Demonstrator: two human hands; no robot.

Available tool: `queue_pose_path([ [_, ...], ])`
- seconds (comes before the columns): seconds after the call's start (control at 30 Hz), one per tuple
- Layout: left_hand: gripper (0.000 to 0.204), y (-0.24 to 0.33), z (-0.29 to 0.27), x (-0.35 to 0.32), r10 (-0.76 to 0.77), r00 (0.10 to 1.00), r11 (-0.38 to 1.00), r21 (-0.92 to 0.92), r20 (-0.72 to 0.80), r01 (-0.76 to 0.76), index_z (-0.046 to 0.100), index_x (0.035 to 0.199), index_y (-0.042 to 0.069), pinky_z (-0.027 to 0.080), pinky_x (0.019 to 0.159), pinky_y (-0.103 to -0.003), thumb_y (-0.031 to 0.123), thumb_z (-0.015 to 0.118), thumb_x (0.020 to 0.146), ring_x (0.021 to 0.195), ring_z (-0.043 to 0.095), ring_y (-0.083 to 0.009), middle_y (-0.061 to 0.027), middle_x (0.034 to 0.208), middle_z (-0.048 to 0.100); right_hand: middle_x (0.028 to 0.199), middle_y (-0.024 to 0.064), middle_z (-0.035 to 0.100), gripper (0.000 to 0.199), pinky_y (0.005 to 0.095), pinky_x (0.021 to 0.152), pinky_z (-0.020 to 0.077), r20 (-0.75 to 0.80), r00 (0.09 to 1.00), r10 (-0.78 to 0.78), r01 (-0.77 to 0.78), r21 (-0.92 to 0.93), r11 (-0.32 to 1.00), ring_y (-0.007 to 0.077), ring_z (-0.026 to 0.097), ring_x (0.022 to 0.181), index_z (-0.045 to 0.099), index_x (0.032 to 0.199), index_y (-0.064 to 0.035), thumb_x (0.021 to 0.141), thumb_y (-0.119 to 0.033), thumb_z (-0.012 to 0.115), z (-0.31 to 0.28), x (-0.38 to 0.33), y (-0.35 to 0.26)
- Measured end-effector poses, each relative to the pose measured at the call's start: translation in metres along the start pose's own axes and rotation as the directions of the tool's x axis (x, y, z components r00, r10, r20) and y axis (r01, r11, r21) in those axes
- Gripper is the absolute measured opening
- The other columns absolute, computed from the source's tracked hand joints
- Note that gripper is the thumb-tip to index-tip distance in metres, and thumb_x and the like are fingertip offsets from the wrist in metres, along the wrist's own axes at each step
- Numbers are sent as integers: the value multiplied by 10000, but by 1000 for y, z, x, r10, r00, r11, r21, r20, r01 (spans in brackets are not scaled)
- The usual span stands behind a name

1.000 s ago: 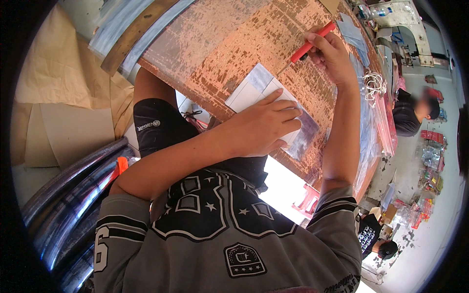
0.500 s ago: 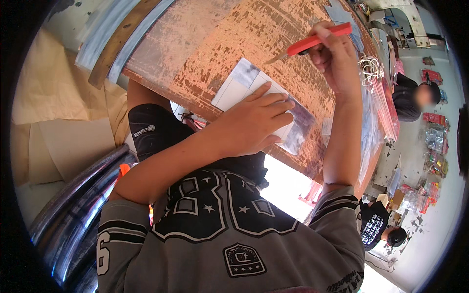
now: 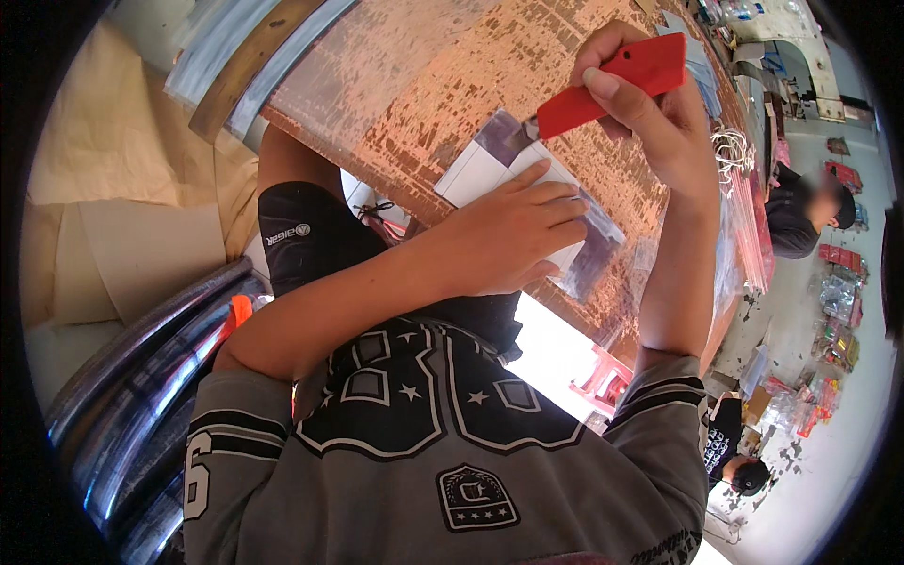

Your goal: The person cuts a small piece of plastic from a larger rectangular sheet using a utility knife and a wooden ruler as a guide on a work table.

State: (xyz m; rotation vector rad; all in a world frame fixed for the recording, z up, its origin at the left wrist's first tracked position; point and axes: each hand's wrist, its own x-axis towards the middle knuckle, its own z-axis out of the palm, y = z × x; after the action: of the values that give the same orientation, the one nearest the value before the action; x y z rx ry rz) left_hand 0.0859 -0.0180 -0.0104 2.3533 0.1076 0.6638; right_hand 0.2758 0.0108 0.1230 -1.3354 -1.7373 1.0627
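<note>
My left hand [image 3: 513, 231] lies flat with its fingers stretched out, pressing on a white card [image 3: 476, 177] marked with thin lines. Under the card is a grey, shiny sheet [image 3: 600, 243], which shows past the card's right end and at its far left corner. Closed around a red-handled knife [image 3: 617, 85], my right hand [image 3: 659, 127] is raised over the worktable [image 3: 405, 113]. The knife's short dark blade points down to the left, at the sheet's far edge beside the card; whether it touches the sheet I cannot tell.
Long strips, one brown [image 3: 254, 66], lie at the table's far left. Pale cords and pink sticks [image 3: 744, 207] lie by its right edge. Brown paper [image 3: 104, 141] and shiny rolls [image 3: 151, 377] are at my left. Two people are at the right, one in a dark top [image 3: 791, 221].
My right hand has turned the knife, so its handle shows broad side on, and the blade has come down to the sheet's far edge. My left hand still presses on the card.
</note>
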Motion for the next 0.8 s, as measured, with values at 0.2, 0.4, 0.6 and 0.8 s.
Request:
queue_pose_path([
  [0.2, 465, 0, 1, 1, 2, 1000, 999, 37, -3, -2, 647, 1309, 57, 300, 1292, -577, 240, 789, 907, 1485, 471, -336, -145, 1520, 578, 884, -18, 633, 190, 227, 630, 391, 149, 988, -27, 49, -144, 988, 30, 521, 742, 667, 1022, -35, 1056, -221, 688, 7, 14, -6],
  [0.4, 476, 1, 1, 1, 11, 1000, 1000, 17, -15, -10, 652, 1306, 63, 306, 1288, -573, 234, 805, 889, 1484, 474, -323, -137, 1508, 586, 886, -15, 621, 195, 250, 688, 434, 243, 969, -37, 79, -166, 983, 62, 550, 797, 650, 1026, -19, 1065, -207, 690, 12, 23, -5],
  [0.6, 488, 0, 2, 0, 13, 1000, 1000, 26, -24, -13, 652, 1302, 65, 314, 1284, -577, 239, 814, 876, 1478, 481, -317, -133, 1499, 590, 826, 18, 631, 209, 288, 679, 455, 332, 941, -74, 143, -189, 972, 92, 573, 765, 633, 980, -18, 1065, -205, 667, 16, 31, -5],
  [0.8, 483, 0, 2, 0, 7, 1000, 1000, 20, -29, -7, 646, 1296, 69, 313, 1286, -579, 230, 814, 874, 1476, 484, -319, -134, 1490, 594, 778, 29, 623, 183, 293, 631, 451, 401, 909, -110, 212, -219, 952, 99, 575, 700, 624, 973, -18, 1050, -179, 663, 15, 37, -8],
])
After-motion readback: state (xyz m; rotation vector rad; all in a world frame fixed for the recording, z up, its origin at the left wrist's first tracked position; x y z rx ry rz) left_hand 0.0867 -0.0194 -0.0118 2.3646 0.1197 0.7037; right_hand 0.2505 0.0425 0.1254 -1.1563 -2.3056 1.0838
